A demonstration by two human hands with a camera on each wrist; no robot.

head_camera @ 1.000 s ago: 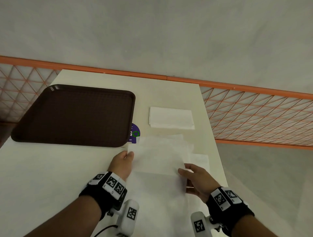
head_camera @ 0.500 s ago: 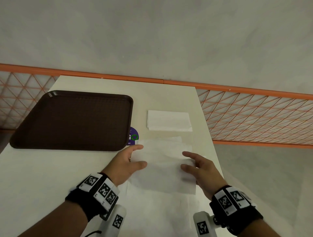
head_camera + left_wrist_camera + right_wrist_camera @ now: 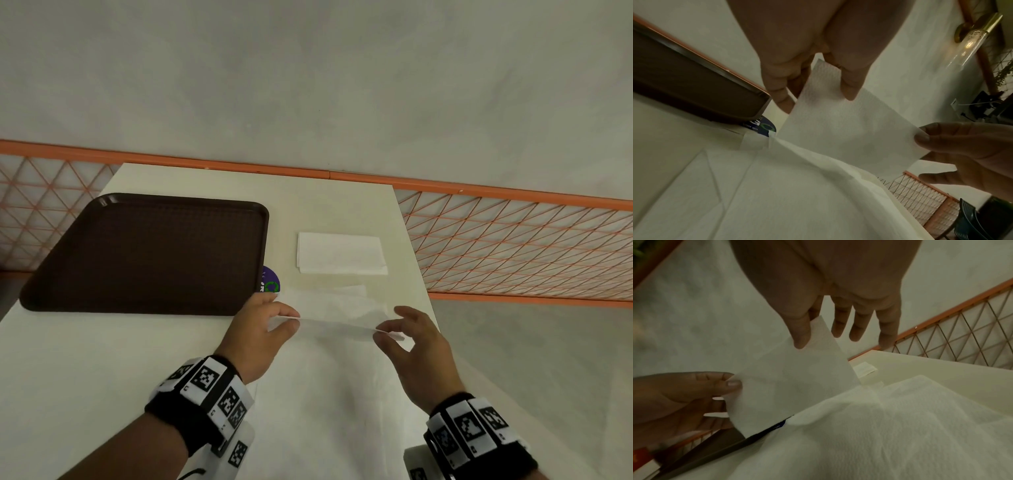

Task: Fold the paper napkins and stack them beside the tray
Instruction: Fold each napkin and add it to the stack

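Cream tabletop [image 3: 102, 359] fills the lower frame; dark brown plastic tray [image 3: 147, 253] centre-left, stack of folded white napkins [image 3: 340, 253] just right of it. Left hand [image 3: 260, 329] and right hand [image 3: 414, 346] each pinch an end of a folded white paper napkin [image 3: 337, 323], lifted centre-frame. Judged step: transfer. Next: lay it squarely on the stack.

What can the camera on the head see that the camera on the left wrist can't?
Only the head view shows the whole brown tray and the folded stack lying on the table to the right of it.

Only the left wrist view shows the underside of the lifted napkin and a lamp on the wall.

Both show the left hand and the right hand pinching that napkin at opposite ends, above the unfolded napkins, and the purple sticker by the tray's corner.
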